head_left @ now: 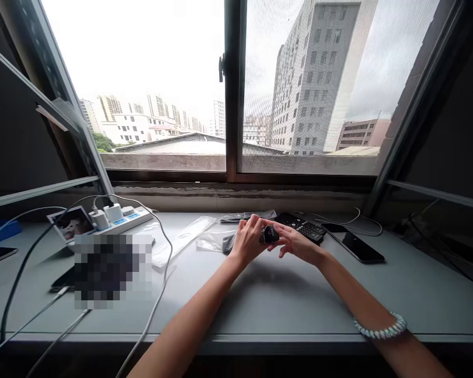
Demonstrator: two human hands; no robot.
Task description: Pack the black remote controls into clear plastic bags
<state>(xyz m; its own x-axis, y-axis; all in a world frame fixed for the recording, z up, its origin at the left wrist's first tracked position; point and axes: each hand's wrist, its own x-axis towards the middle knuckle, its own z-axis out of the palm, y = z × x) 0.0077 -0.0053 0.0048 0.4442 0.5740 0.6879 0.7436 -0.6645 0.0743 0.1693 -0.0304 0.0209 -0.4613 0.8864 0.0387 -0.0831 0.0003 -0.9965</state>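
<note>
Left hand [246,240]: I gripped a small black object [271,234].
Right hand [297,244]: I held its right edge with bent fingers.
Phone [355,243]: it lay to my right.

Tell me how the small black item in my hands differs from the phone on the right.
The item sits between your left hand and right hand; the phone lies on the desk. The item is small and partly covered; the phone is larger and uncovered. Both look dark.

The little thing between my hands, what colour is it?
The little thing looks mostly black, seen best in the head view.
</note>
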